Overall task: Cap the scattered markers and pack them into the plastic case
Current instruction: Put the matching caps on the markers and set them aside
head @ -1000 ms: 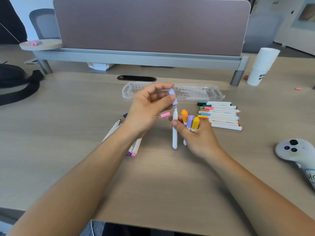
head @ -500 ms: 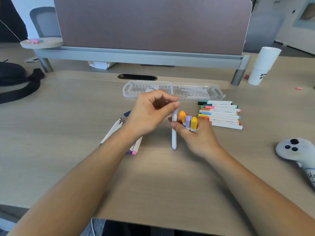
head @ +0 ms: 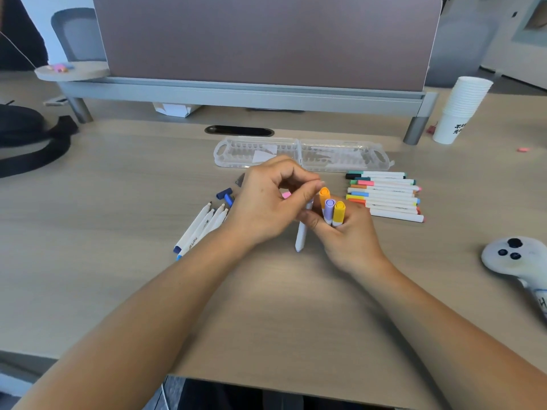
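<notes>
My right hand (head: 343, 232) grips a bundle of markers upright: three capped ones in orange, lilac and yellow (head: 333, 210), plus a white marker (head: 302, 235) held at its left side. My left hand (head: 266, 202) curls over the top end of that white marker; the pale cap is hidden under its fingers. The clear plastic case (head: 302, 155) lies open behind my hands. A row of capped markers (head: 384, 196) lies to the right. Several uncapped markers (head: 201, 226) lie to the left, with loose blue caps (head: 226, 196) and a pink cap (head: 286, 195) near them.
A white game controller (head: 515, 258) rests at the right edge. A stack of white paper cups (head: 461, 110) stands at the back right. A grey desk divider (head: 260, 90) runs across the back, and a black bag (head: 26, 137) lies at the far left.
My left hand brought the pale cap down from above onto the tip of the white marker, and its fingers now close over the marker's top.
</notes>
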The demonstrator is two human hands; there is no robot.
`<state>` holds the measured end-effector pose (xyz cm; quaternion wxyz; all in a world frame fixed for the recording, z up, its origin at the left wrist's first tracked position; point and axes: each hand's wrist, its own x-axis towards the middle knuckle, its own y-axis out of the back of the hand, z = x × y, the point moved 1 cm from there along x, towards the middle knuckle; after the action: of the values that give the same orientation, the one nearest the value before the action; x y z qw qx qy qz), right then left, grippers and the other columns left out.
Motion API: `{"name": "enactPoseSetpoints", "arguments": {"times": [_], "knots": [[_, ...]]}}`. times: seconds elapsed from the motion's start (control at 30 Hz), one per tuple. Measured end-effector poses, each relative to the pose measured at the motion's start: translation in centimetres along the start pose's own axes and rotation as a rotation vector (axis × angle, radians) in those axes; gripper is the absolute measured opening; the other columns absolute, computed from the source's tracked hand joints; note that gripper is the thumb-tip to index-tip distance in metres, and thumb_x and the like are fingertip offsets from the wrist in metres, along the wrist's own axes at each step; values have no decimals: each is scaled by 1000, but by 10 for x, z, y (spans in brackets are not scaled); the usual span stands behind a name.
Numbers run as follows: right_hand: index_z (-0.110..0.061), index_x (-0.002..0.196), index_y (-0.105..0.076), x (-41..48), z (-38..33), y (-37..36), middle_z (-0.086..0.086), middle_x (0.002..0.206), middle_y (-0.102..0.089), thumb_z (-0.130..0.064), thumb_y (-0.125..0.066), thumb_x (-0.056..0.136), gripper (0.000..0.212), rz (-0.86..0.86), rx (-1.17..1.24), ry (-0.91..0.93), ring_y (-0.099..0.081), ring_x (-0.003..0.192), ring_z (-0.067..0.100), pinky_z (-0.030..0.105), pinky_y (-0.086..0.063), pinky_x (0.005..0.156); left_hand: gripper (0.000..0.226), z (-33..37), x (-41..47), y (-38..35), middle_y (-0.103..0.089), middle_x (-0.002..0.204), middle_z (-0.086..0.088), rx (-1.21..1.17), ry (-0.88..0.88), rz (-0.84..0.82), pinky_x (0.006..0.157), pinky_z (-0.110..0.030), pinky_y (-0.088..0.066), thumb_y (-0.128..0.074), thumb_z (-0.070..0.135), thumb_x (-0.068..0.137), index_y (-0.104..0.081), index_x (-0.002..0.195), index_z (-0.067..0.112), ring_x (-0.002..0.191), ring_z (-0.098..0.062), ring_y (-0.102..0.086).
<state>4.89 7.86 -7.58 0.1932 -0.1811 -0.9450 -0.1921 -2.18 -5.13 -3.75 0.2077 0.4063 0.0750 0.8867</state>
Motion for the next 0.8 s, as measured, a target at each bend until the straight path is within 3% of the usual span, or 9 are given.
{"name": "enactPoseSetpoints", "arguments": {"times": [0.07,0.2,0.33,0.47,0.57,0.67,0.8], "knots": [[-21,74,-69,0,-1,0,-9,64,-65,-17,-74,86,13,1,9,5,-50,58,2,17,-41,58,15,0,0,-1,-60,76,14,17,-2,13,67,-22,-49,-71,17,84,-66,81,32,71,-9,-61],[-14,75,-70,0,-3,-2,3,62,-62,-18,-74,87,13,8,21,3,-46,58,4,20,-39,57,18,-1,1,2,-61,72,17,17,25,18,67,-21,-48,-70,21,83,-65,80,38,69,-7,-62],[-26,63,-58,-1,-3,-1,-15,50,-51,-15,-71,89,31,-8,-10,-9,-43,51,3,15,-32,53,14,5,-2,0,-61,74,17,10,72,6,67,-20,-47,-70,18,83,-66,81,32,71,-2,-62],[-26,79,-61,-2,-7,-2,-18,67,-65,-10,-61,96,24,-126,-53,38,-60,71,-10,8,-40,65,13,10,-4,3,-65,76,13,60,92,-56,66,-41,-56,-65,22,87,-62,83,34,74,-17,-67],[-21,86,-60,-2,-6,-2,-11,72,-68,-13,-52,100,18,-203,-92,70,-64,76,-1,11,-42,69,15,16,-9,6,-64,84,1,32,112,-130,58,-47,-55,-57,19,89,-63,96,31,67,-27,-64],[-16,82,-58,-1,-7,1,-13,66,-65,-15,-46,95,18,-223,-108,63,-61,67,-4,8,-40,61,32,22,-10,4,-59,101,-1,37,48,-239,62,-46,-56,-58,21,89,-60,119,31,68,-27,-63],[-13,58,-58,1,-17,8,2,45,-60,-22,-43,99,45,-181,-90,-41,-57,46,9,30,-44,52,46,27,-7,0,-59,115,7,74,67,-205,73,-36,-54,-61,20,87,-52,131,31,85,-16,-60]]}}
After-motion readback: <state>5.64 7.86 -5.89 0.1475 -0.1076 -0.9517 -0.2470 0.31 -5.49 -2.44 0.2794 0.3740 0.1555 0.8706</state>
